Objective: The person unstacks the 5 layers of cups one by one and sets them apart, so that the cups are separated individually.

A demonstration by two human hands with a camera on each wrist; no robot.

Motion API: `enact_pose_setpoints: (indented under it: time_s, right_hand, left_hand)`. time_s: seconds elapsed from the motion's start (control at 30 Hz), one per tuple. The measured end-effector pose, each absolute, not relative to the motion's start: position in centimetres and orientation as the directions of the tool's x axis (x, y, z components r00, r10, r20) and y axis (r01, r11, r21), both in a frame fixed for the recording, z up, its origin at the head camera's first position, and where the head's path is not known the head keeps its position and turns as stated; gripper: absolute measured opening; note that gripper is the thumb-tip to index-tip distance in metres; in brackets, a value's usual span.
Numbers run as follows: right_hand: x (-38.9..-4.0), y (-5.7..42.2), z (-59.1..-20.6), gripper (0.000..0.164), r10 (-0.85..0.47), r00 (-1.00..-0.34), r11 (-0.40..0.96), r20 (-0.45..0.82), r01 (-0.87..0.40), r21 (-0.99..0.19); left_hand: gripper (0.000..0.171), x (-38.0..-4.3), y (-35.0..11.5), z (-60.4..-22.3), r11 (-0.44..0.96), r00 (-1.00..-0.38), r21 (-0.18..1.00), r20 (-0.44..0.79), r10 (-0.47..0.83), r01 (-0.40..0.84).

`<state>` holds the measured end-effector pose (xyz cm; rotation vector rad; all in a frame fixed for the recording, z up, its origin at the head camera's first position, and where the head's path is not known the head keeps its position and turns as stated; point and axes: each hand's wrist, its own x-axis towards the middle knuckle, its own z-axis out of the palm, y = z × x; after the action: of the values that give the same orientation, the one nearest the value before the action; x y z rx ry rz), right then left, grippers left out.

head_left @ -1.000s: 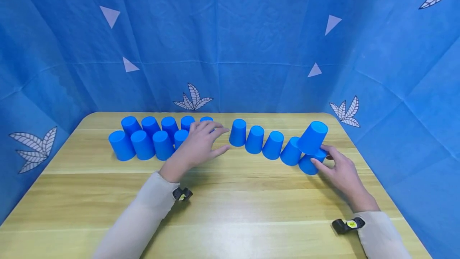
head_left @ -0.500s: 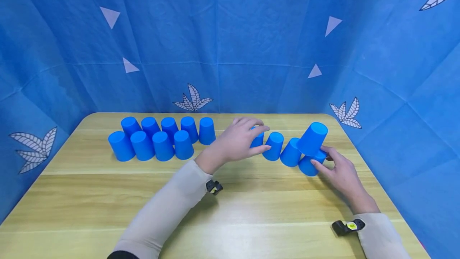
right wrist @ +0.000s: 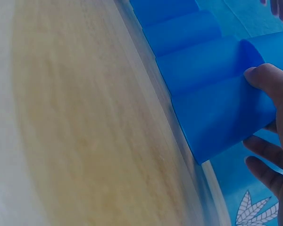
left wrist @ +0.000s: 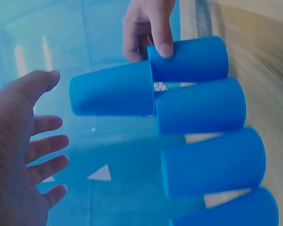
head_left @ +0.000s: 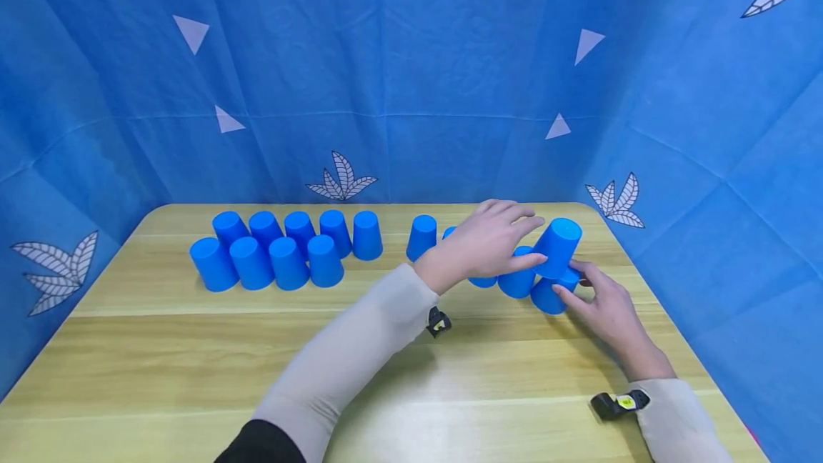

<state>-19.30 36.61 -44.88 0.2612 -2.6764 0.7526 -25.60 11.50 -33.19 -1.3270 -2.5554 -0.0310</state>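
Head view: the top cup (head_left: 557, 247) stands upright across the end cup (head_left: 549, 297) and its neighbour (head_left: 516, 284), right of the left hand (head_left: 491, 240), fingers spread, empty; the right hand (head_left: 607, 307), nearer, grips the end cup

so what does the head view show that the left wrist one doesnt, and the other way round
Only the head view shows the two-row cup group on the person's left and both sleeves.

Only the left wrist view shows the gap between the left hand and the upper cup, and the third cup from the row's right end in full; the left hand mostly hides that cup from the head camera.

Both show the right hand holding the end cup, under the upper cup.
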Motion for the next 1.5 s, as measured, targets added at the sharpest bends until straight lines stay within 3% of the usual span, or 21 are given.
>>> enact_pose_setpoints:
  time_s: [0.13,0.37,0.7,1.07,1.33,1.5]
  right_hand:
    - [-19.4,36.6,-44.9,0.053,-0.081,-0.926,0.841,0.369,-0.263,-0.472]
    - [-19.4,36.6,-44.8,0.052,-0.089,-0.923,0.842,0.376,-0.271,-0.466]
    - [-19.4,36.7,-44.9,0.053,-0.086,-0.924,0.840,0.373,-0.268,-0.472]
    - [-19.4,36.6,-44.9,0.053,-0.078,-0.918,0.835,0.390,-0.273,-0.477]
    - [-19.3,36.5,-44.8,0.053,-0.066,-0.924,0.842,0.376,-0.254,-0.477]
    - [-19.3,36.4,-44.7,0.054,-0.064,-0.923,0.842,0.380,-0.254,-0.476]
  left_hand:
    - [0.066,-26.0,13.5,-33.0,0.612,-0.584,-0.089,0.219,0.781,0.786]
    - [0.060,-26.5,16.3,-32.7,0.596,-0.568,-0.092,0.218,0.793,0.797]
    - [0.058,-26.6,17.6,-33.2,0.622,-0.602,-0.099,0.172,0.780,0.777]
    - [0.058,-26.5,13.9,-33.6,0.632,-0.604,-0.023,0.271,0.750,0.775]
    - [0.053,-26.3,9.7,-34.4,0.603,-0.556,0.014,0.408,0.725,0.797]
    - [0.049,-26.2,7.3,-35.1,0.629,-0.557,0.002,0.467,0.687,0.778]
